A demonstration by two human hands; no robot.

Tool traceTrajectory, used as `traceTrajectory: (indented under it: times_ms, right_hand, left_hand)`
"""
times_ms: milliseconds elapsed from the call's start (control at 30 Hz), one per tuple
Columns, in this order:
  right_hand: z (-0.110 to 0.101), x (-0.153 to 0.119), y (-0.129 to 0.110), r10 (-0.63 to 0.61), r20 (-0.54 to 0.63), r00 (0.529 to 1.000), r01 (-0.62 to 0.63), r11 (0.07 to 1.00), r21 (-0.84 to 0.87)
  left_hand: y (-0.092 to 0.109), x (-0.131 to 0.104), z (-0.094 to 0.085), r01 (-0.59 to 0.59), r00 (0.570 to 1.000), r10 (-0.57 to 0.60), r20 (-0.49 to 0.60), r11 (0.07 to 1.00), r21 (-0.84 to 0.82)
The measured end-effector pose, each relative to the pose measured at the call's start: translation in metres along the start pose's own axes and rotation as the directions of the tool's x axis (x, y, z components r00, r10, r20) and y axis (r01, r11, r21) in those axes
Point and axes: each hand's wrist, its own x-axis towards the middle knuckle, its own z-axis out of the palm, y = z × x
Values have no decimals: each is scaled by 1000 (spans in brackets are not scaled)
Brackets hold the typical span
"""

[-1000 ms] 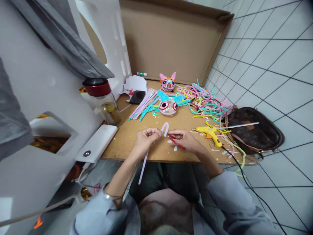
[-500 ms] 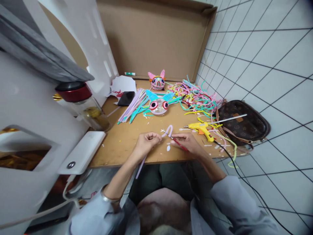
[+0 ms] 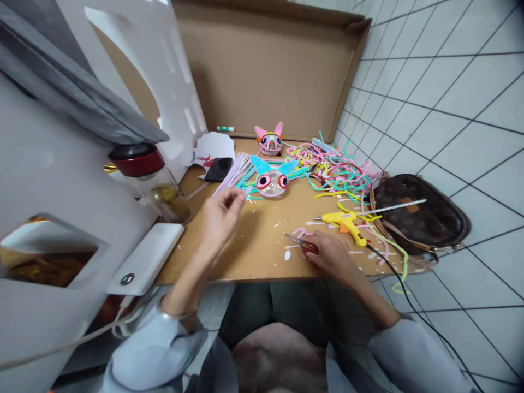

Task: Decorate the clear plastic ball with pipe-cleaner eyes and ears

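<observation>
My left hand (image 3: 223, 217) is raised over the left half of the table, fingers curled toward the thumb; whatever they may pinch is hidden. Just beyond it lie lilac pipe cleaners (image 3: 234, 176), their near ends partly covered by the hand. My right hand (image 3: 327, 252) rests low near the table's front edge, wrapped round small red-handled scissors (image 3: 295, 239) whose blades point left. A short bent lilac pipe cleaner piece (image 3: 300, 232) lies beside the blades. Farther back sits a clear ball figure with blue ears and pink-rimmed eyes (image 3: 273, 184).
A yellow glue gun (image 3: 344, 224) with its cord lies right of my right hand, before a brown bag (image 3: 421, 213). Tangled pipe cleaners (image 3: 335, 166) and a pink-eared figure (image 3: 270, 143) are behind. A glass bottle (image 3: 164, 191) and white power bank (image 3: 145, 259) stand left.
My left hand has moved left and away from me, toward the lilac pipe cleaners; the long strip below it no longer shows. My right hand has lowered rightward with the scissors.
</observation>
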Motion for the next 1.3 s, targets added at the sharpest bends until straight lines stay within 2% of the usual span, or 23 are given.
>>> traceTrajectory:
  times_ms: [67,133,233,300,367,400,467,567,633,700,800,867,933,1033,1100,1200,1300]
  right_hand:
    - [-1,-1,-3,-22,14,1000,23,1000,-8]
    - [-2,-1,-4,-57,17,998,56,998,13]
    - [-7,-3,-2,-155,53,986,152,987,57]
    - [-12,-6,-2,-220,102,970,212,974,81]
    - [-19,-8,-3,-232,125,965,223,971,86]
    - [-22,-8,-5,-201,115,973,194,979,70]
    - [-29,-2,-9,-53,30,998,53,999,5]
    - [-33,13,-15,159,-89,983,-165,983,-75]
    - [-29,24,-19,211,-78,974,-219,970,-108]
    - [-21,34,-22,210,-40,977,-213,969,-121]
    - [-11,46,-24,133,-36,990,-134,991,-29]
    - [-12,56,-25,70,-79,994,-65,996,66]
    - [-21,67,-29,27,-150,988,-9,993,118]
    - [-39,82,-38,-13,-199,980,29,997,75]
    - [-48,86,-44,-13,-100,995,7,998,-63]
    - [-48,82,-46,59,101,993,-29,961,-276]
    - [-34,73,-40,69,188,980,-7,950,-312]
  left_hand:
    - [-4,27,-12,-134,972,169,-164,970,204]
    - [-12,52,-18,-170,937,262,-233,921,349]
    - [-26,75,-16,-97,938,238,-250,876,472]
    - [-31,79,-9,-54,946,205,-253,864,500]
    - [-32,79,-1,-81,932,246,-266,856,510]
    - [-31,78,3,-117,922,282,-267,857,502]
    - [-28,78,14,-236,901,372,-225,853,465]
    - [-25,79,34,-411,849,502,-167,824,389]
    - [-25,76,48,-507,802,582,-135,783,359]
    - [-27,68,60,-572,769,632,-98,748,335]
    - [-30,52,73,-586,784,619,-47,763,271]
    - [-30,43,77,-593,800,600,17,785,179]
    - [-29,37,77,-557,831,555,42,827,77]
    - [-25,34,73,-438,897,439,44,898,-41]
    - [-24,33,69,-355,931,360,55,931,-85]
    - [-24,32,67,-304,949,311,50,946,-109]
    - [-22,29,68,-271,957,280,73,956,-112]
